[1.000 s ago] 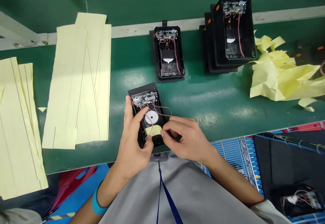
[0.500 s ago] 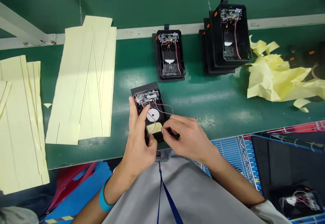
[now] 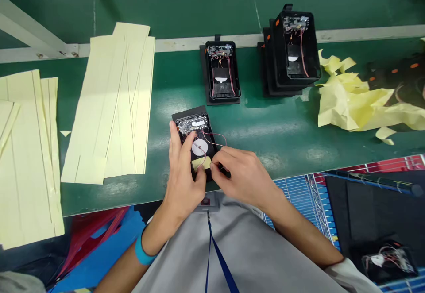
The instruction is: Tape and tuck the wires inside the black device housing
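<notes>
An open black device case (image 3: 194, 127) lies at the near edge of the green bench, showing a circuit board, thin red wires and a white disc (image 3: 198, 148). My left hand (image 3: 183, 173) wraps round the case's left side, thumb pressing a small yellow tape piece (image 3: 201, 164) onto its lower part. My right hand (image 3: 244, 175) is curled at the case's lower right, fingertips pinched on the tape's right edge beside the wires.
Two more open cases stand farther back: one flat (image 3: 221, 71), one atop a black stack (image 3: 292, 54). Long pale yellow sheets (image 3: 113, 102) lie left, crumpled yellow backing paper (image 3: 355, 102) right. A wire shelf with a black tray (image 3: 378, 222) sits at lower right.
Both hands stay on the case and tape. My left thumb has slid onto the tape, covering more of it. The view has shifted slightly.
</notes>
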